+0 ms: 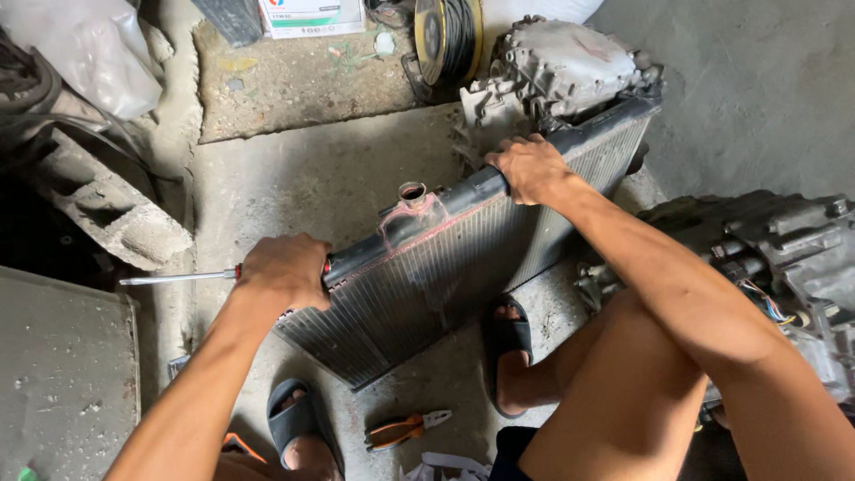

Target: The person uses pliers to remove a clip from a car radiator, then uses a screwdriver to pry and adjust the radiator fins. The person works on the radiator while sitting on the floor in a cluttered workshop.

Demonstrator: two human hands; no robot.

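A car radiator point(445, 276) with a black top tank and grey fins stands tilted on the concrete floor in front of me. Its round filler neck point(412, 191) sits on the top tank, stained pink. My right hand point(532, 167) grips the top tank near its far end. My left hand point(283, 272) is closed around a red-handled screwdriver point(178, 278) at the near end of the tank, with the metal shaft pointing left.
Orange-handled pliers point(405, 429) lie on the floor between my sandalled feet. A grey gearbox housing point(561, 67) stands behind the radiator, another engine part point(784, 258) at right. A concrete block point(107, 209) lies at left, a cable reel point(445, 36) at the back.
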